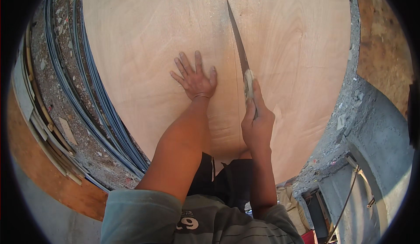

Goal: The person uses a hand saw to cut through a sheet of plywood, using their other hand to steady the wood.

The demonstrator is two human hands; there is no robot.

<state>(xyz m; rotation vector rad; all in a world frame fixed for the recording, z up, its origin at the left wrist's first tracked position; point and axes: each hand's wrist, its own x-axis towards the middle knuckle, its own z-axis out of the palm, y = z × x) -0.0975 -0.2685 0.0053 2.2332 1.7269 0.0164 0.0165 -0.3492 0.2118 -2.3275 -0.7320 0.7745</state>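
Observation:
A large plywood sheet point(144, 38) lies in front of me. A narrow cut runs from its far part to the blade of a handsaw point(238, 40), and a thin line continues along the wood toward me. My right hand point(258, 113) is wrapped round the saw's light-coloured handle, with the forefinger stretched along it. The blade points away from me, its far end at the cut. Left of the saw, my left hand point(196, 78) lies flat on the plywood with its fingers spread. It holds nothing.
Bundled long dark rods point(85, 95) lie along the left side on gravelly ground. Farther left are stacked strips and boards point(37, 113). Rough grey concrete point(372, 113) and a brown wooden board point(385, 38) lie to the right. Sacks point(291, 204) sit at the lower right.

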